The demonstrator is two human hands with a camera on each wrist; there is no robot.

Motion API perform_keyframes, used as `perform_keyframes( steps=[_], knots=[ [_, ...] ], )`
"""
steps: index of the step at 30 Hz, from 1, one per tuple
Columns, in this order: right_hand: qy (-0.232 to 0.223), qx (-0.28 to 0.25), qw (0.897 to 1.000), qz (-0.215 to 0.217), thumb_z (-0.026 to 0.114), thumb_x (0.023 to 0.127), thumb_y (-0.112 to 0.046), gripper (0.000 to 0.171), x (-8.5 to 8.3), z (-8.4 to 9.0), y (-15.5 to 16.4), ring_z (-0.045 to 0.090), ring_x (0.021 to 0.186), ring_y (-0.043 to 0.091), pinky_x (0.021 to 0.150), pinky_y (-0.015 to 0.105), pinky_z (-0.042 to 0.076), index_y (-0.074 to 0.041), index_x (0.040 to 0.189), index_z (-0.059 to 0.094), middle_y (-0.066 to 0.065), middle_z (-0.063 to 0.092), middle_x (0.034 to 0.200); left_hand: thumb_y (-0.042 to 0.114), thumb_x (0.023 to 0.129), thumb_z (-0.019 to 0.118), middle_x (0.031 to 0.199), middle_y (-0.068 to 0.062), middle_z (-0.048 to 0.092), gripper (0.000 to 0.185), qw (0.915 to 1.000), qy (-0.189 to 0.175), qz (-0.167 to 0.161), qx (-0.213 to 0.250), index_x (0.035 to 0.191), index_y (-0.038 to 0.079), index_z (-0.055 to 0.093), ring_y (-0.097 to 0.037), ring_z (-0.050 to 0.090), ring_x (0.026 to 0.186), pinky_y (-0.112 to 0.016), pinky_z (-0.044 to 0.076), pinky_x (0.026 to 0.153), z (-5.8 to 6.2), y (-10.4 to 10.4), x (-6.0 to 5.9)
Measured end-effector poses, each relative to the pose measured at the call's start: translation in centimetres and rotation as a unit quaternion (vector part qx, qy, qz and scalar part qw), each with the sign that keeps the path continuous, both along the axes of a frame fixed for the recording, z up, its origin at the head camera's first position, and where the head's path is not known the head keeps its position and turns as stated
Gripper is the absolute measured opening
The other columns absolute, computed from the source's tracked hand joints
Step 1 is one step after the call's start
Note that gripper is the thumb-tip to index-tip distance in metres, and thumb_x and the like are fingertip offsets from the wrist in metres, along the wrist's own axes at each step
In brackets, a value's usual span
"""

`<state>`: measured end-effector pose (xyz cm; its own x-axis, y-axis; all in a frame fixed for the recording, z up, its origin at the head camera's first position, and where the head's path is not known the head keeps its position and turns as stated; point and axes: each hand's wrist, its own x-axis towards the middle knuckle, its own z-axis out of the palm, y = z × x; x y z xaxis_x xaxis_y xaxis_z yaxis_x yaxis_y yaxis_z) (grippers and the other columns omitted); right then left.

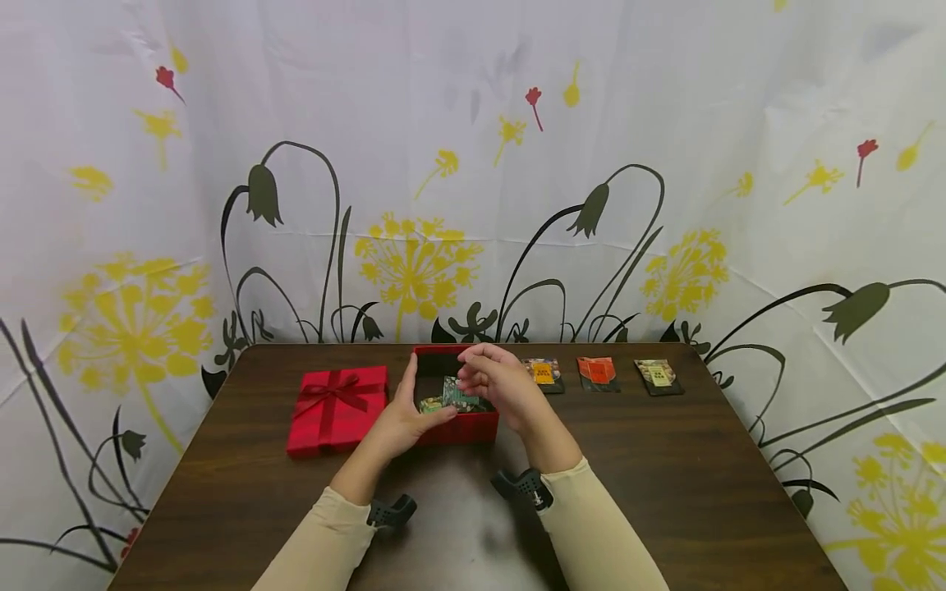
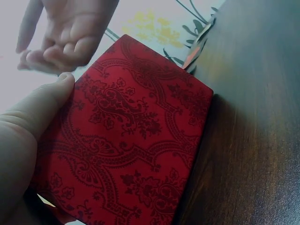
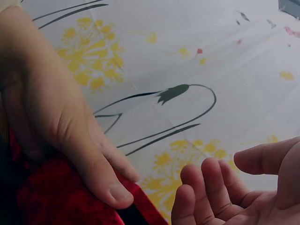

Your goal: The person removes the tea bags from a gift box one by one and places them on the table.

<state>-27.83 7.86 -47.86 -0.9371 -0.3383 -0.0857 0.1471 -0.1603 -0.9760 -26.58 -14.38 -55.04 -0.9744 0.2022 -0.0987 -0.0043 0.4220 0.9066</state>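
At its near left corner, the box (image 1: pixel 458 428) is gripped by the left hand (image 1: pixel 402 423), thumb laid on the near rim, fingers along the left wall. Over the box's right side the right hand (image 1: pixel 498 384) is held, thumb and loosely bent fingers apart. Green packets (image 1: pixel 452 391) are contained inside. The lid (image 1: pixel 310 428) is placed left, three sachets (image 1: pixel 660 377) right, on the table (image 1: pixel 236 501).

Flowered cloth (image 1: pixel 473 49) behind dark table (image 1: pixel 709 484)

The left hand (image 1: pixel 402 424) grips, its thumb (image 2: pixel 49 98) spread from its fingers (image 1: pixel 406 382); just right of that grip the right hand (image 1: pixel 501 386) hovers, fingers (image 3: pixel 213 190) loosely curled. Left forearm (image 1: pixel 318 538) and right forearm (image 1: pixel 597 525) converge toward it.
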Motion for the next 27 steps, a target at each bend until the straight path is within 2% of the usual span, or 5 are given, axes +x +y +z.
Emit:
perform_keyframes(
  steps=[9,14,18,22,27],
  knots=[
    [-0.079,-0.046,0.995,0.029,0.053,0.115,-0.024,0.019,-2.3,-2.4,-0.8,0.072,0.083,0.015,0.085,0.03,0.061,-0.011,0.117,0.067,0.0,0.072,0.088,0.056,0.091,0.085,0.185,-0.014,0.003,0.131,1.0,0.002,-0.002,0.006,0.176,0.031,-0.011,-0.045,0.015,0.169,-0.069,0.019,0.133,-0.1,0.1,-0.1],
    [-0.113,-0.011,0.994,0.0,0.058,0.112,-0.028,0.024,-2.8,-2.4,-1.4,0.071,0.113,0.03,0.102,0.042,0.054,-0.01,0.126,0.065,0.004,0.073,0.102,0.048,0.093,0.085,0.185,-0.014,0.002,0.128,0.9999,0.004,-0.004,0.013,0.176,0.031,-0.012,-0.045,0.013,0.169,-0.07,0.018,0.133,0.0,0.1,-0.1],
    [-0.139,0.006,0.99,-0.02,0.061,0.11,-0.03,0.049,-3.3,-2.6,-2.1,0.04,0.154,0.046,0.129,0.058,0.029,-0.002,0.15,0.053,0.019,0.061,0.146,0.053,0.09,0.087,0.185,-0.013,0.002,0.132,0.9997,0.011,-0.006,0.019,0.176,0.031,-0.011,-0.043,0.012,0.17,-0.068,0.018,0.134,0.1,0.0,-0.1],
    [-0.168,-0.005,0.985,-0.031,0.063,0.108,-0.031,0.076,-3.5,-2.9,-2.7,0.009,0.168,0.045,0.137,0.061,0.007,0.0,0.167,0.027,0.024,0.024,0.177,0.055,0.089,0.087,0.185,-0.014,0.003,0.134,0.9997,0.014,-0.006,0.021,0.176,0.03,-0.01,-0.043,0.012,0.17,-0.068,0.018,0.134,0.0,0.0,0.0],
    [-0.206,-0.03,0.978,-0.031,0.065,0.106,-0.035,0.062,-3.6,-2.9,-3.1,0.039,0.156,0.04,0.135,0.055,0.028,-0.004,0.156,0.043,0.017,0.047,0.162,0.053,0.09,0.086,0.185,-0.014,0.003,0.132,0.9997,0.013,-0.008,0.021,0.176,0.03,-0.011,-0.042,0.012,0.17,-0.067,0.018,0.134,-0.2,-0.1,0.0]
  ],
)
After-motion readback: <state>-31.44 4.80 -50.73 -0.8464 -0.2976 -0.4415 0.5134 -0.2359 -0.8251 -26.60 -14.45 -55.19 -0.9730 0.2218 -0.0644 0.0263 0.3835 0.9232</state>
